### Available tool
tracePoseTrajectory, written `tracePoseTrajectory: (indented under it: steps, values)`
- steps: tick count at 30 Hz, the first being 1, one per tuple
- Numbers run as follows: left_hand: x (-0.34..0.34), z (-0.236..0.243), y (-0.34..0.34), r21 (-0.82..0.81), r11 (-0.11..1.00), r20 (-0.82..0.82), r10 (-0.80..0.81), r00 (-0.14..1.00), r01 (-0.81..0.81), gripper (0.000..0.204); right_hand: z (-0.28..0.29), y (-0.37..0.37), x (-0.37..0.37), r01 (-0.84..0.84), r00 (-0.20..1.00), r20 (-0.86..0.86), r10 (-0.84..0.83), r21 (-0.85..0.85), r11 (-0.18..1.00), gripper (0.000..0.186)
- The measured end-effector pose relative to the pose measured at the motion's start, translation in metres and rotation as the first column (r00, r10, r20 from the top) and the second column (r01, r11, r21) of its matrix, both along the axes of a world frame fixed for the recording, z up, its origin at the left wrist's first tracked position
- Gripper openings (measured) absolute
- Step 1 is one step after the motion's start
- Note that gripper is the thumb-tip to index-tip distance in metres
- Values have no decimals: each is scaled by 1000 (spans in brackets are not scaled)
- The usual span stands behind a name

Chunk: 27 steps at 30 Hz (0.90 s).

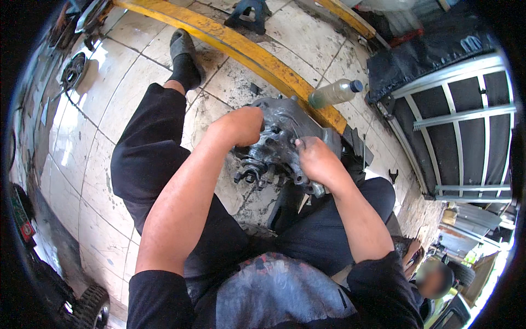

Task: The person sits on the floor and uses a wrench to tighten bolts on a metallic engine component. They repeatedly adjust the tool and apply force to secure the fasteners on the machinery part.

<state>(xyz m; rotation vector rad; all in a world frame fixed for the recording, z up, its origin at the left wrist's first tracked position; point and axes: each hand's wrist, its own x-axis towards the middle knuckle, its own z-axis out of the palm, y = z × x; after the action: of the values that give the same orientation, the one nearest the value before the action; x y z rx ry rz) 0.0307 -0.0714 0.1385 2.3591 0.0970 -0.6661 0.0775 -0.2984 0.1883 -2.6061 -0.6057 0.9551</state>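
A greasy grey metal engine casing (285, 112) sits on the tiled floor between my legs. My left hand (246, 127) is closed in a fist at the casing's left side; what it grips is hidden by the fingers. On the right side, my right hand (319, 160) is closed in a pinch over the casing. A thin, light line shows near its fingertips, too small to name. Dark oily fittings and a bracket-like part (250, 176) stick out from the casing's near side, below my hands.
A yellow metal beam (257, 57) crosses the floor just beyond the casing. A bottle of cloudy liquid (335, 93) with a dark cap stands beside it. A wrench head (393, 175) lies at right, near a metal-framed black panel (460, 131). Another person (433, 279) is at lower right.
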Motion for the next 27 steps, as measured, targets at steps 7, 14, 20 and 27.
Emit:
tracePoseTrajectory:
  steps: [7, 14, 20, 27]
  values:
    - [1, 14, -3, 24, 1000, -39, 12, 999, -11, 24, -1, 2, 14, 44, 997, -55, -49, -89, 995, 50]
    - [-2, 11, 1, 38, 999, -8, 7, 1000, -7, 26, -3, 7, -4, 50, 999, -14, -52, -98, 994, 50]
    - [-4, 15, 10, 51, 999, 14, -10, 1000, 10, 25, 10, 12, -9, -130, 991, -36, 125, -187, 974, 49]
    - [-6, 22, 13, 32, 998, 78, 46, 996, -48, 24, -8, 5, 8, -89, 994, 55, 96, -127, 988, 53]
